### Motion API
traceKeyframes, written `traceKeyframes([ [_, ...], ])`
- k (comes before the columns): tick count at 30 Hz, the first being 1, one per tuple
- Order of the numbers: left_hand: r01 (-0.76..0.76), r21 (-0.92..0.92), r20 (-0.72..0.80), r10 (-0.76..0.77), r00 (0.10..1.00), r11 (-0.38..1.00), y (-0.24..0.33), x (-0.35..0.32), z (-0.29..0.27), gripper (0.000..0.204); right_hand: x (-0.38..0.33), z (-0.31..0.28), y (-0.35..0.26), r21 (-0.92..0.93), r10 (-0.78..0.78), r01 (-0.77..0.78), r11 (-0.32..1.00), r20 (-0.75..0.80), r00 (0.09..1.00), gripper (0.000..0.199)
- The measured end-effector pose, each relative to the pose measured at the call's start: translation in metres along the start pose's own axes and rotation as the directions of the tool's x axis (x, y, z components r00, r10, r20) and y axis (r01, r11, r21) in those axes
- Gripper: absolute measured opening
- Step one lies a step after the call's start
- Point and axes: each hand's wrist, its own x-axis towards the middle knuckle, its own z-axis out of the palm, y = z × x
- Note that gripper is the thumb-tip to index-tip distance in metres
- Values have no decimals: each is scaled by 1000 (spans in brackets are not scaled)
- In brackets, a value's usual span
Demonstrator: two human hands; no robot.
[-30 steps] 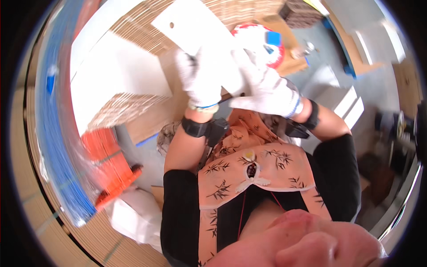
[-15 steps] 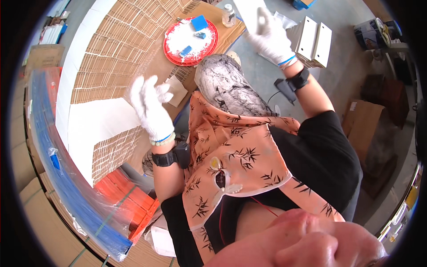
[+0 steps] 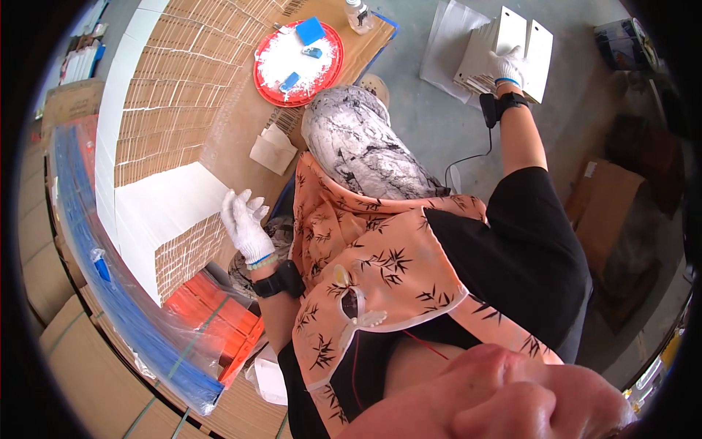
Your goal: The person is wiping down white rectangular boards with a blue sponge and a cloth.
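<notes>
My right hand (image 3: 507,67), in a white knit glove, rests at a stack of white panels with small holes (image 3: 514,35) on the right. Its fingers are curled in against the panels, and what lies between them is hidden. My left hand (image 3: 246,225), gloved the same way, hangs palm-up with fingers apart and holds nothing. It is nearest to a white sheet (image 3: 167,196) lying over piled brown-and-white cardboard pieces (image 3: 179,95). In front of my knee stands a red round tray (image 3: 338,73) of white powder, with blue blocks (image 3: 311,31) on it.
A clear bottle (image 3: 358,16) stands beyond the tray on a cardboard sheet (image 3: 241,139). A folded beige paper (image 3: 273,149) lies near my knee. Clear plastic (image 3: 444,51) is beside the panels. Blue plastic-wrapped stock (image 3: 131,285) and an orange crate (image 3: 208,314) stand at lower left.
My right hand has moved right and down onto the stack of panels; the white piece by it earlier no longer shows in it. My left hand has dropped lower.
</notes>
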Motion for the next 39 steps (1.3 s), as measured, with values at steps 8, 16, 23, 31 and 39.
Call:
traceKeyframes([
  [8, 19, 41, 47, -21, 999, 999, -4, -2, 13, 43, -16, -15, 4, -106, 4, -3, 994, 7, 1000, 60],
  [16, 52, -20, 36, -51, 998, 998, -13, 4, 5, 41, 41, 31, 45, 72, -221, 240, 968, -206, 953, 54],
  [23, 59, -395, 71, -34, 997, 917, -47, 42, -45, 33, 43, -15, 36, 761, -304, 33, 648, 218, 927, 44],
  [31, 105, -476, -3, -121, 993, 873, -51, 50, -95, 40, -277, -245, -200, 985, -990, -106, 138, 136, -24, 57],
  [39, 46, -595, -25, -76, 997, 802, 4, 65, -101, 38, -517, -248, -354, 934, -867, 357, 28, 201, -457, 61],
])
